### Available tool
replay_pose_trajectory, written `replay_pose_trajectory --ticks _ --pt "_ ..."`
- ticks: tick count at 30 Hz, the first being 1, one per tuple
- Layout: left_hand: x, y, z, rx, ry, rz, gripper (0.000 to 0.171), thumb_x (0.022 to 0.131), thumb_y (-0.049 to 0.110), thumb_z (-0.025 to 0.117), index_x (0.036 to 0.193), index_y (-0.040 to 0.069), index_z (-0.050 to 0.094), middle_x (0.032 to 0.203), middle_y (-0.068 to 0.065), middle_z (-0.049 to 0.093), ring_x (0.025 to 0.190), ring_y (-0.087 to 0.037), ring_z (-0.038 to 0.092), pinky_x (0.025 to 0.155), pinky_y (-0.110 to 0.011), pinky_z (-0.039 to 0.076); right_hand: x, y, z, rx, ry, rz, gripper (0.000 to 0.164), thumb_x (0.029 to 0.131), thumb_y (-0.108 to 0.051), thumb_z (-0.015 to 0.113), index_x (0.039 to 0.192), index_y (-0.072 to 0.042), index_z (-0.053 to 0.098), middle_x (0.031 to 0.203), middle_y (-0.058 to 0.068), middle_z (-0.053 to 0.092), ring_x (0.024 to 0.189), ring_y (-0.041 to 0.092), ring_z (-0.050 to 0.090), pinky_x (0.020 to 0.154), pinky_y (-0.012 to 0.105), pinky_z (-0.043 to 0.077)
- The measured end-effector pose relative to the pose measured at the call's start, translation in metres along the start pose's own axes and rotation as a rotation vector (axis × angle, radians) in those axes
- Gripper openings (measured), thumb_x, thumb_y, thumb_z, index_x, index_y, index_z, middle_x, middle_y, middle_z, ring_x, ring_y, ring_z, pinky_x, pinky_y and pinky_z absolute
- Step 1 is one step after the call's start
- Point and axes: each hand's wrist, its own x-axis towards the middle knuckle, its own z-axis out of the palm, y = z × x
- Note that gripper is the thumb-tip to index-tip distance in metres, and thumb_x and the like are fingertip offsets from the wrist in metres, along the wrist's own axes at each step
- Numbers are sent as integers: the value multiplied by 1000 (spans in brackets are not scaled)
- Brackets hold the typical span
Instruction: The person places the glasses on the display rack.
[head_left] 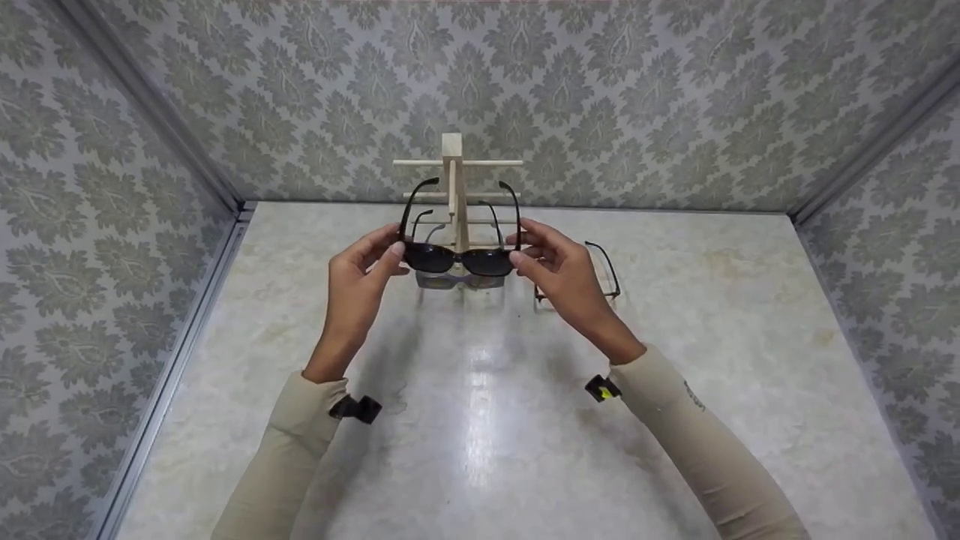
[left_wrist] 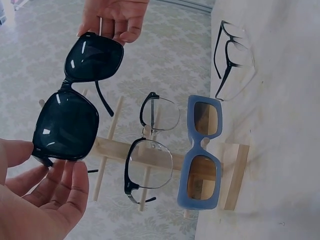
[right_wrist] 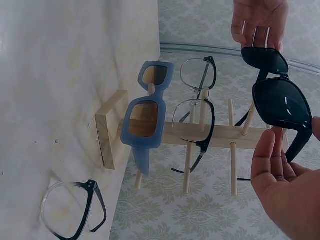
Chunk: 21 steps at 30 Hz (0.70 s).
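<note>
Black sunglasses are held up by both hands in front of a wooden eyewear stand, lenses towards the head camera and temples pointing at the stand. My left hand pinches the left end of the frame between thumb and fingers. At the opposite end, my right hand pinches the frame the same way. Below the sunglasses, the stand carries half-rim glasses with dark upper rims. Lower still on it sit blue-framed sunglasses with brown lenses. The pegs above these show in the wrist views.
Another pair of dark-topped glasses lies on the marbled table, right of the stand and partly behind my right hand in the head view. Patterned wall panels enclose the table at the back and sides.
</note>
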Motion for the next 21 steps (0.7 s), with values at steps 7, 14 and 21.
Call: replay_pose_trajectory --ticks 7,14,21 --pt "11 0 3 -1 18 1 37 111 8 68 144 -7 67 134 -21 74 107 -21 75 88 -35 65 11 2 1 17 12 27 57 110 -13 71 160 5 51 139 23 69 114 27 72 94 40 63" --pt "20 -5 3 -19 10 -27 38 112 11 67 146 -6 66 133 -23 73 104 -20 76 88 -35 65 20 6 3 29 28 39 54 110 -11 70 158 6 53 137 25 70 113 26 74 94 46 64" --pt "26 -10 2 -8 7 -46 39 113 14 66 146 -6 66 131 -22 74 103 -20 76 88 -34 65 26 8 5 27 32 47 52 110 -12 70 156 6 55 136 26 70 111 28 74 91 37 64"
